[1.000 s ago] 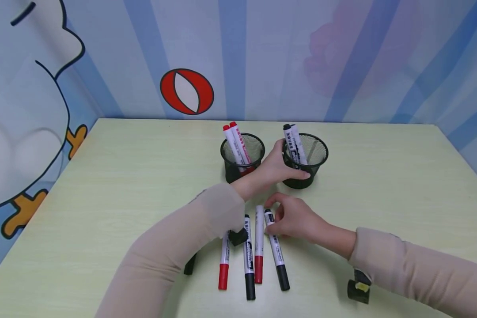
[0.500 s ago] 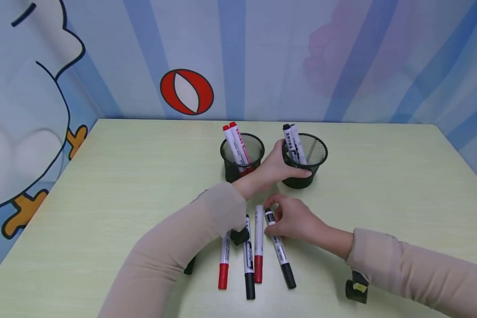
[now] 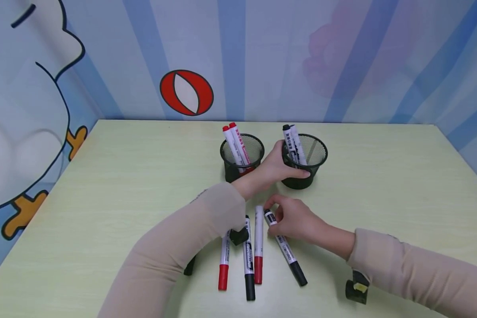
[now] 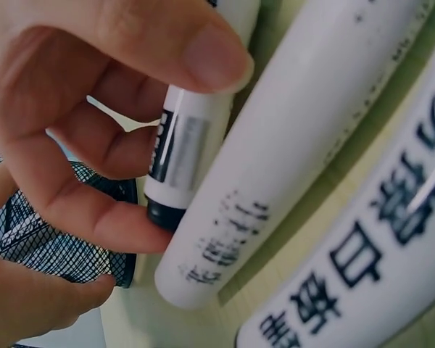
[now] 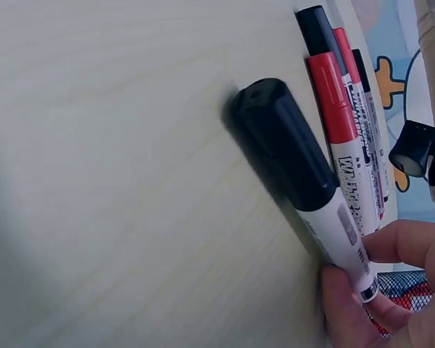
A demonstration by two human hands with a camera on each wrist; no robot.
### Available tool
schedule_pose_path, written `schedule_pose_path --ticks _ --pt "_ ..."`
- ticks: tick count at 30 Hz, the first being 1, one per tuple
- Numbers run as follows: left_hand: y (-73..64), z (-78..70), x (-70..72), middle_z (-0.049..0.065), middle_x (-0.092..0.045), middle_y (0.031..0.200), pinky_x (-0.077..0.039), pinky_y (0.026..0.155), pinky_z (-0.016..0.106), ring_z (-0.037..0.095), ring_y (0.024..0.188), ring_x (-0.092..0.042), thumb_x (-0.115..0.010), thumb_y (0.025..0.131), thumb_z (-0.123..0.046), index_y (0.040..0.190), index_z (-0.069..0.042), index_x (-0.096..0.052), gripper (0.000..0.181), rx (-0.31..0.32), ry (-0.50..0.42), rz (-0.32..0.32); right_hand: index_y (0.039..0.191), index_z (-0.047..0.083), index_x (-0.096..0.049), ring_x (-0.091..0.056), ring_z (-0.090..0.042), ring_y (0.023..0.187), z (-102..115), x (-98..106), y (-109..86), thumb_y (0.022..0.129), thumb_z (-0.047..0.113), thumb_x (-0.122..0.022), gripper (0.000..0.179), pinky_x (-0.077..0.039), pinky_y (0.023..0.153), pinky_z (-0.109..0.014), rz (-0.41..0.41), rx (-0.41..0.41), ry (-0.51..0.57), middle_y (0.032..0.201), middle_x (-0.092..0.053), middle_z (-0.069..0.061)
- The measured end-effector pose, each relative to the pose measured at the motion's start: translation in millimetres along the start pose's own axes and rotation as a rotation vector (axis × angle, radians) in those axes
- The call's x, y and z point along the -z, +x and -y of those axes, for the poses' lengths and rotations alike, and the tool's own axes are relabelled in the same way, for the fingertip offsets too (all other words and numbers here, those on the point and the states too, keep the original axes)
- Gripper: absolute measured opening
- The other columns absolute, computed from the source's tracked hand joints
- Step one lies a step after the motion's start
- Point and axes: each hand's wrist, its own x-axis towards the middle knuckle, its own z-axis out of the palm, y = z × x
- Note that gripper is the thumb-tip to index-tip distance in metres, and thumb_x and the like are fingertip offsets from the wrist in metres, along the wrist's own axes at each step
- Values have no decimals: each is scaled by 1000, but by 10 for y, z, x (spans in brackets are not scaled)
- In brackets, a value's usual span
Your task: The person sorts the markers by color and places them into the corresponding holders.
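My left hand [image 3: 279,165] grips the side of the right black mesh pen cup [image 3: 298,183], thumb across its front. Two black-ended whiteboard markers [image 3: 295,143] lean inside that cup. Just in front of it, my right hand [image 3: 296,216] pinches the upper end of a black-capped whiteboard marker [image 5: 286,148]. This marker slants over the tabletop, its black cap toward the near right. In the left wrist view, the thumb and curled fingers of the right hand [image 4: 123,43] surround the marker's end, right beside a white marker barrel [image 4: 275,159].
Left of the held marker lie a red-capped marker [image 3: 259,247], a black-capped one [image 3: 249,265] and another red-capped one [image 3: 224,260]. My left sleeve [image 3: 183,238] partly covers a further black-ended item [image 3: 189,266]. A second mesh cup [image 3: 231,174] holds red markers [image 3: 237,145].
The black cap of the pinched marker has swung to the right, away from the other markers, while its upper end stays in my right hand. My left hand has kept its place on the cup.
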Motion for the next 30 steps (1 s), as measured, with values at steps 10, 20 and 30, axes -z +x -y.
schedule_pose_path --ticks 10,20,30 --pt "16 3 18 7 -45 126 -29 105 29 16 117 -42 -79 73 -7 144 -10 -22 91 0 5 20 108 4 -55 -48 -16 57 -27 62 -29 73 -4 -70 40 -43 52 -28 52 -20 154 71 -51 -6" --pt "4 -1 25 7 -45 125 -28 106 30 17 119 -41 -79 73 -8 144 -11 -21 92 22 4 25 111 2 -54 -50 -18 60 -69 140 -66 74 -4 -70 41 -48 52 -29 69 -16 220 74 -51 -8" --pt "-27 -26 55 6 -42 129 -31 103 30 17 119 -41 -78 74 -9 145 -11 -18 92 17 -21 62 113 0 -52 -51 -18 64 -12 320 -120 75 -5 -66 40 -51 54 -32 104 48 242 81 -51 -10"
